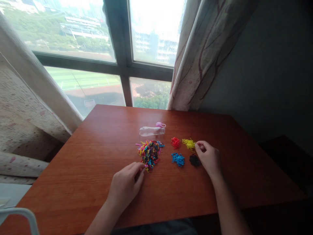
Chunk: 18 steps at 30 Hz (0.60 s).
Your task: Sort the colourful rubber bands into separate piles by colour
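Observation:
A mixed heap of small coloured elastic bands lies on the wooden table. To its right sit sorted little piles: red, yellow, blue and black. My left hand rests on the table at the heap's near edge, fingers curled together at the bands. My right hand has its fingertips pinched at the right edge of the yellow pile; what they pinch is too small to make out.
A clear plastic bottle lies on its side behind the heap, with a pink lid beside it. Curtains hang on both sides of the window beyond the table. A white chair edge shows at the lower left.

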{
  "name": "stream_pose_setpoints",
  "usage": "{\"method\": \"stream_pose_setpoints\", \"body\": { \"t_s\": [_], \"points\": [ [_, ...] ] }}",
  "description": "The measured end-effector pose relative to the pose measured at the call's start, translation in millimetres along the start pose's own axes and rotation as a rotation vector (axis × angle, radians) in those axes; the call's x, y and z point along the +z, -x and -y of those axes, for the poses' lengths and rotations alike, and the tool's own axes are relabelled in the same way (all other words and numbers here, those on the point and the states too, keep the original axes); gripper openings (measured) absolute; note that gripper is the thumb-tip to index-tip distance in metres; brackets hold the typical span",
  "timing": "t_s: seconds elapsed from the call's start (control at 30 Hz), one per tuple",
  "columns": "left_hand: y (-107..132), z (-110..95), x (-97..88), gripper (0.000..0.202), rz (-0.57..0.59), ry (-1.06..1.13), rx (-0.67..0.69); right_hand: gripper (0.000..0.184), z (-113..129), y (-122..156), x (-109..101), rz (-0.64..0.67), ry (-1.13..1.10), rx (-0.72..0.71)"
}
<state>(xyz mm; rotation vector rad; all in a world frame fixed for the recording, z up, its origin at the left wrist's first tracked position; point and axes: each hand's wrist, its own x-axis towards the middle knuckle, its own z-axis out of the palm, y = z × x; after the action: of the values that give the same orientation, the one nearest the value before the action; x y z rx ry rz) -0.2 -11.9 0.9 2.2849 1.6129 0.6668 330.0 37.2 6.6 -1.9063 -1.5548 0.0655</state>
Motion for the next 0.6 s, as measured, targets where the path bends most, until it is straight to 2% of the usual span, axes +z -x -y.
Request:
{"method": "stream_pose_setpoints", "body": {
  "t_s": [0.13,0.33,0.47,0.6],
  "points": [
    [-1,-1,-1.0,0.018,-0.007,0.003,0.005,0.032,-5,-4,5,0.027,0.011,-0.006],
    [-1,-2,-0.3,0.016,-0.013,0.004,-0.001,0.034,0,4,2,-0.006,-0.023,0.001],
    [-1,-1,-0.1,0.016,-0.006,0.003,-0.001,0.034,11,15,-1,-0.010,-0.090,-0.005],
    [0,-1,-0.8,0.016,-0.004,0.014,-0.003,0.030,33,37,0,0.028,-0.182,-0.004]
  ]
}}
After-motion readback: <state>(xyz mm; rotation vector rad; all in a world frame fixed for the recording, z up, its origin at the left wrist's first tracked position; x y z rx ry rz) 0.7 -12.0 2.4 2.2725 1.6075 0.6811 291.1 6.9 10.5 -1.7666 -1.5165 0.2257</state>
